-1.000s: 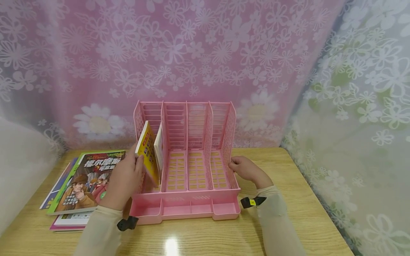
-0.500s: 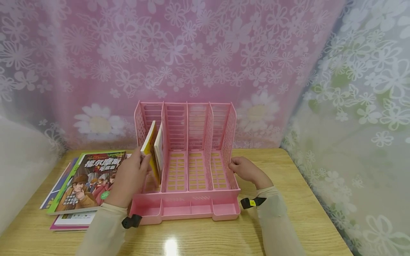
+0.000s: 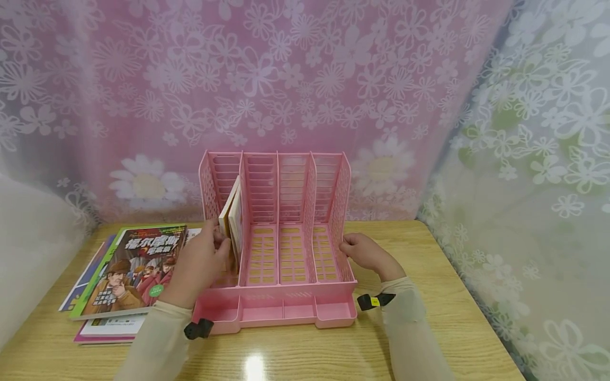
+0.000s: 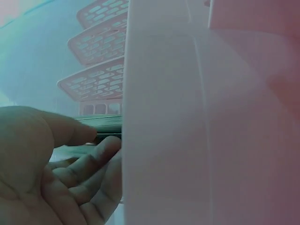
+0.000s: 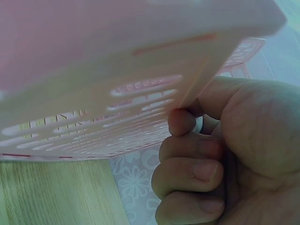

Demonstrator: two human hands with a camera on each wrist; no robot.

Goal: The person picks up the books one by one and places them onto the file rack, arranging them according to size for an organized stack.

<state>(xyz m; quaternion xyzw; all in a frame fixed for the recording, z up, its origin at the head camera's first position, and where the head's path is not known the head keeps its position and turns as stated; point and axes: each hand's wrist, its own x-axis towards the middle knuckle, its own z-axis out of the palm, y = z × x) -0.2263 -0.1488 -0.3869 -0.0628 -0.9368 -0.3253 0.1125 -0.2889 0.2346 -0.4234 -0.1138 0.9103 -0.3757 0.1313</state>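
A pink desk file rack (image 3: 274, 291) with upright dividers stands on the table. Two thin books lean side by side in its leftmost compartment, against the divider. My left hand (image 3: 199, 262) pinches the outer book (image 3: 227, 210) by its near edge; the other book (image 3: 235, 219) is just right of it. In the left wrist view the thumb and forefinger (image 4: 110, 144) meet at the book's edge, partly hidden by the rack's front wall (image 4: 164, 117). My right hand (image 3: 369, 252) pinches the rack's right side panel (image 5: 136, 103) between thumb and curled forefinger.
On the left of the wooden table (image 3: 295, 354) lies a stack of books, with a comic-style cover (image 3: 131, 270) on top. A flowered pink curtain (image 3: 286, 79) hangs behind the rack. Small front trays (image 3: 216, 309) run along the rack's base.
My left hand has moved right with the book, which has turned upright toward its neighbour, so its yellow cover no longer shows. The right hand and the rack have stayed put.
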